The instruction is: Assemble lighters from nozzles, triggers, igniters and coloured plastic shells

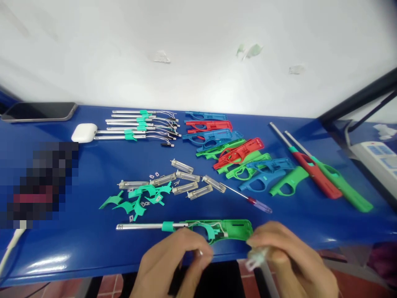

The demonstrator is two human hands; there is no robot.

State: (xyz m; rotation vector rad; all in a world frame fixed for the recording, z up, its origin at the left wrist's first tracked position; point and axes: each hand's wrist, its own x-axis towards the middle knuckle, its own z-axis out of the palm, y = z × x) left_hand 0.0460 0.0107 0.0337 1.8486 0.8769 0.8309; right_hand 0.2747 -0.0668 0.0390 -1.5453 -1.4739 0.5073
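My right hand [294,258] is closed around a clear lighter fuel tank [269,275], blurred, with a small whitish clip [254,263] at its near end. Thumb and fingers of my left hand [175,258] are pinched together, and a tiny pale spot shows at their tips; I cannot make out what it is. Just beyond both hands lies an opened green lighter shell half [240,228]. It holds a metal tube [139,226] with a teal collar, a teal trigger [207,227] and white wire. My left hand covers part of its lower edge.
Clear fuel tanks [200,191], teal triggers [136,207] and a screwdriver [259,204] lie mid-table. Behind are wired metal tubes [127,128], coloured shell halves [242,151] and two assembled lighters [322,178]. A phone [40,111] and a white case [84,133] sit left.
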